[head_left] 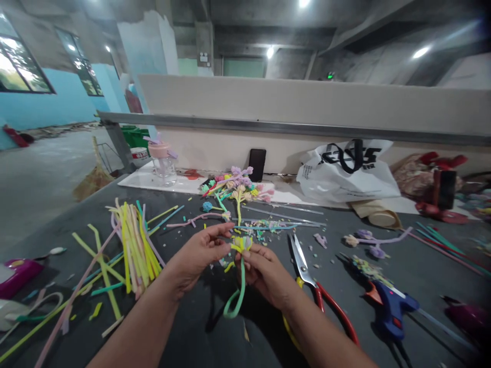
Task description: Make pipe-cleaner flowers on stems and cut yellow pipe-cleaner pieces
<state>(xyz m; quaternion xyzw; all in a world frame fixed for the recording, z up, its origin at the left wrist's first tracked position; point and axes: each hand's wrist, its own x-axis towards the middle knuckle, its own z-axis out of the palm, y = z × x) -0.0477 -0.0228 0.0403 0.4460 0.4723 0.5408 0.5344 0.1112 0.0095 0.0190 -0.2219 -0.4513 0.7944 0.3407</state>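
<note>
My left hand [199,255] and my right hand [264,273] meet over the dark table [184,327]. Between them is a small pipe-cleaner flower [241,244] with a yellow head and a green stem [238,296] that curls down in a loop. My right hand grips the stem just under the head. My left hand pinches the yellow part from the left with fingertips closed. A bundle of yellow, green and pink pipe cleaners [134,245] lies to the left of my left hand.
Red-handled scissors [314,286] lie right of my right hand, a blue glue gun [389,306] farther right. Finished pipe-cleaner flowers [238,186] are piled behind, with a white plastic bag [345,174], a clear jar [163,161] and a phone [257,164] against the partition.
</note>
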